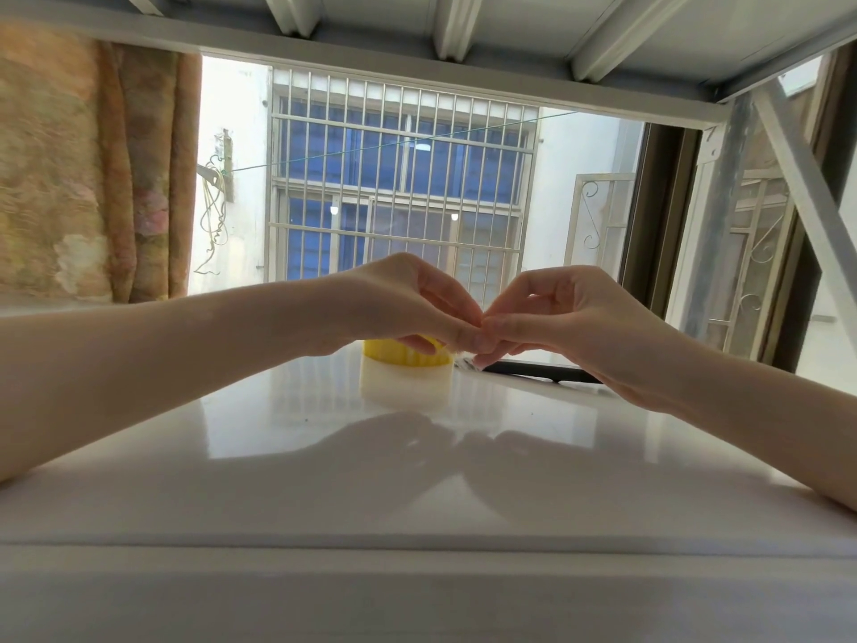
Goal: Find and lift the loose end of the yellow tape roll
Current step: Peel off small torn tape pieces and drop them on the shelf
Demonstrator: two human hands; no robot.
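The yellow tape roll lies flat on the glossy white table near its far edge, mostly hidden behind my left hand. My left hand arches over the roll with its fingers curled down on the roll's top. My right hand comes in from the right, and its pinched thumb and fingertips meet the left fingertips just right of the roll. Whether a strip of tape sits between the fingertips is too small to tell.
A flat black object lies on the table behind my right hand. A white metal shelf frame spans overhead, with a diagonal brace at right. A curtain hangs at left, and a barred window lies beyond.
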